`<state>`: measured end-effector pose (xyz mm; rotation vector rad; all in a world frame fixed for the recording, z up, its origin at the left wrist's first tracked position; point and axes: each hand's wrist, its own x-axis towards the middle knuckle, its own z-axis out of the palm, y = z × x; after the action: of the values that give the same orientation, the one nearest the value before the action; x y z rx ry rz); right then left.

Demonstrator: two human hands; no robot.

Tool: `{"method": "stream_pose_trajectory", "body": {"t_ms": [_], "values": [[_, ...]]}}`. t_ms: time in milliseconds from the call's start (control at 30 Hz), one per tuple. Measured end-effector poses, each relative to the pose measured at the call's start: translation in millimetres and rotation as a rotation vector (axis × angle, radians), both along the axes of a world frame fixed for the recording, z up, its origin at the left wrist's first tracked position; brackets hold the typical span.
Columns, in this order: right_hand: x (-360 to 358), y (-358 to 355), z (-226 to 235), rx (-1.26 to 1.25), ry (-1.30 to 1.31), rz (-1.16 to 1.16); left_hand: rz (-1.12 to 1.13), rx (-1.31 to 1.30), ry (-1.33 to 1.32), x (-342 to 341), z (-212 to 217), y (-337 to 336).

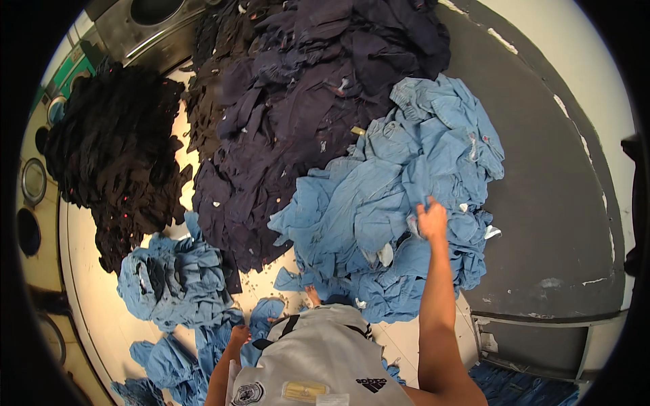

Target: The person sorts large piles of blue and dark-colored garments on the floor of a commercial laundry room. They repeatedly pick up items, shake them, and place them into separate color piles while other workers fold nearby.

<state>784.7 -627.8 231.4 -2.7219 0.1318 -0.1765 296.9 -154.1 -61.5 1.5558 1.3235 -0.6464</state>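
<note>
My right hand (432, 218) reaches forward to a large heap of light blue denim garments (365, 196) at centre right. Its fingers are closed on a light blue garment (421, 177) on top, with cloth bunched at the fingertips. My left hand (240, 333) is low at my left side, near a trail of blue garments (215, 346) on the floor. Its fingers look curled; whether cloth is in them is hidden.
Dark navy garments (305, 101) form a tall heap behind the blue one. A black heap (118, 149) and smaller blue pile (177, 281) lie left on the tiled floor (91, 298). Round-doored machines (34, 179) line the left. A dark grey wall panel (542, 183) bounds the right.
</note>
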Motion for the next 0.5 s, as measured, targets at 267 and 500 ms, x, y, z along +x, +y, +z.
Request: {"method": "stream_pose_trajectory", "body": {"t_ms": [267,500], "values": [[-182,137,-20,0.890,0.088,0.357,-0.158,-0.875,-0.513,265,144,-112],[-248,66,-87,0.998,0.914,0.879,-0.774,-0.670,-0.574,355,279,-244]]}}
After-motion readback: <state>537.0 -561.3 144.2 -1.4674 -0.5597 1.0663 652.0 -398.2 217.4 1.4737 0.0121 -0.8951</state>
